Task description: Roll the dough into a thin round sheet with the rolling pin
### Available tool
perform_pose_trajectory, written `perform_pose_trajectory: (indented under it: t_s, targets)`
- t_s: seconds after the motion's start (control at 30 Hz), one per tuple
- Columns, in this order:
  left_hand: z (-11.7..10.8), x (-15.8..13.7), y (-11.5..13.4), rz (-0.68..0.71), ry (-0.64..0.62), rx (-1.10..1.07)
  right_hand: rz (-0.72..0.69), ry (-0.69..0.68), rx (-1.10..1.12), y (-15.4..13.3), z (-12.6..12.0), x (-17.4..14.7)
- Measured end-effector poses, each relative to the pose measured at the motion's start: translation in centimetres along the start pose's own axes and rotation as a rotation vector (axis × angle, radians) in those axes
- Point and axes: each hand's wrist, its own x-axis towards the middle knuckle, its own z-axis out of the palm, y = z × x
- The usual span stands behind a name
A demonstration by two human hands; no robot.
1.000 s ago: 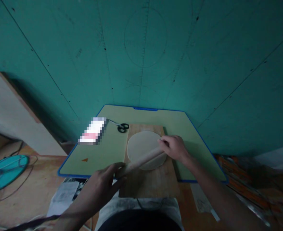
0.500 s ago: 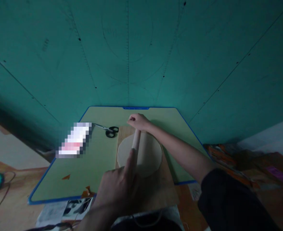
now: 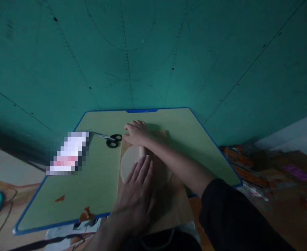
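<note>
A round sheet of pale dough [image 3: 129, 163] lies on a wooden board [image 3: 178, 205]. Across it, pointing away from me, runs a thin rolling pin [image 3: 142, 151]; only a short middle stretch shows between my hands. My left hand [image 3: 136, 190] lies flat over the near part of the pin, its fingers stretched forward. At the far end, my right hand [image 3: 136, 133] rests over the pin with its fingers extended and slightly apart. My right forearm covers part of the dough's right side.
The board sits on a pale green folding table [image 3: 101, 184] with a blue edge. Black-handled scissors [image 3: 113, 140] lie left of the board, beside a blurred phone-like rectangle [image 3: 68, 153]. Orange scraps [image 3: 87, 213] are near the front edge. A green wall [image 3: 153, 69] stands behind.
My right hand has uncurled and shifted left over the pin's far end. My left hand has flattened, its fingers now stretched along the pin. The view has turned slightly right.
</note>
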Motion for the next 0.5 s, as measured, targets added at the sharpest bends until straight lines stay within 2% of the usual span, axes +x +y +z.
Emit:
perform_pose_trajectory:
  t_s: [0.17,0.3,0.4,0.5]
  targets:
    - [-0.1,2.7,1.8,0.008,-0.160,-0.138,-0.027,-0.024,0.016,3.0,0.0,-1.0]
    - [-0.4,5.9,4.2,0.018,-0.276,-0.190,0.086,-0.106,0.050,5.9,-0.6,-2.7]
    - [0.0,6.5,4.7,0.030,-0.247,-0.157,0.169,-0.138,0.030,6.4,-1.3,-3.3]
    - [0.9,4.8,3.6,0.000,-0.182,-0.065,0.180,-0.150,0.010,4.4,-1.5,-2.5]
